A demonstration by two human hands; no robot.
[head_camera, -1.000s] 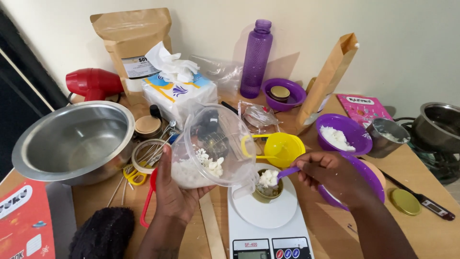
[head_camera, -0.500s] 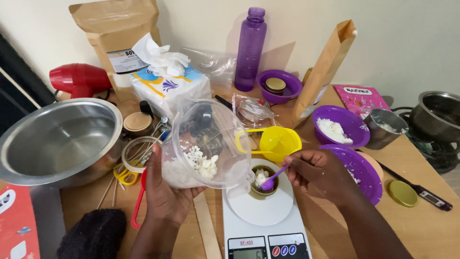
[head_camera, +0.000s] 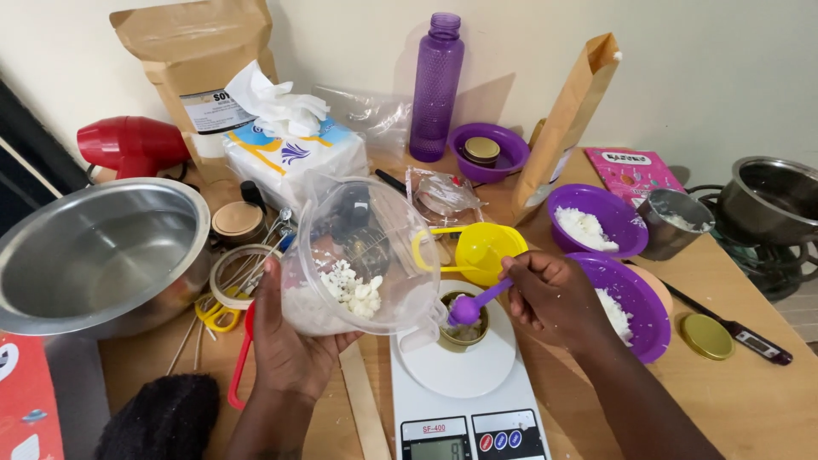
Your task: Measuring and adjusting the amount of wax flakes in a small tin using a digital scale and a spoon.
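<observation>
My left hand (head_camera: pixel 290 345) holds a clear plastic measuring jug (head_camera: pixel 362 255) tilted on its side, with white flakes (head_camera: pixel 354 290) lying in it. In my right hand (head_camera: pixel 554 294) is a small purple spoon (head_camera: pixel 473 305), its bowl turned down into a little gold tin (head_camera: pixel 464 324). The tin stands on the round plate of a white kitchen scale (head_camera: pixel 464 383). A yellow measuring cup (head_camera: pixel 481 247) lies just behind the tin.
A large steel bowl (head_camera: pixel 98 251) sits at the left. Two purple bowls of white flakes (head_camera: pixel 596 223) (head_camera: pixel 630 298) are at the right, with a steel pot (head_camera: pixel 775 200), a small metal cup (head_camera: pixel 673 221), a thermometer (head_camera: pixel 733 328) and a gold lid (head_camera: pixel 707 336). Bags, tissues, a purple bottle (head_camera: pixel 434 85) stand behind.
The spoon held white flakes above the tin; it now points down inside the tin. My view has shifted slightly closer. The jug stays tilted in my left hand.
</observation>
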